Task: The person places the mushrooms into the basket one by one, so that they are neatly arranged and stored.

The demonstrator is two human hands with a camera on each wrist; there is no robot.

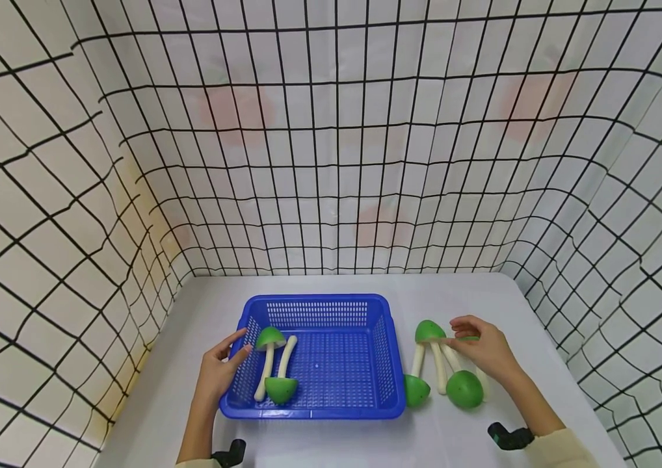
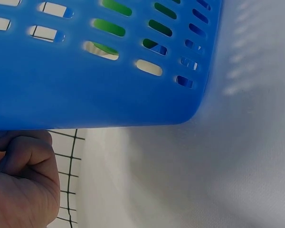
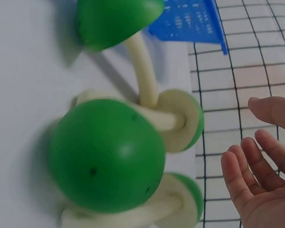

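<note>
A blue plastic basket (image 1: 331,414) holds two toy mushrooms with green caps and cream stems; one cap (image 1: 270,336) points away, the other cap (image 1: 281,390) toward me. My left hand (image 1: 218,367) grips the basket's left rim with thumb and curled fingers, also seen along the rim in the left wrist view. To the basket's right lie several more green mushrooms (image 1: 464,390), their stems crossing. Over the far end of this group is my right hand (image 1: 483,348), fingers parted and gently bent with nothing between them. It partly hides one mushroom cap (image 3: 190,197) in the head view.
A white tabletop (image 1: 448,442) bears everything. Black wire mesh (image 1: 337,162) encloses it at the back and both sides, with pale cloth behind. One mushroom cap (image 1: 417,391) lies right beside the basket's right wall.
</note>
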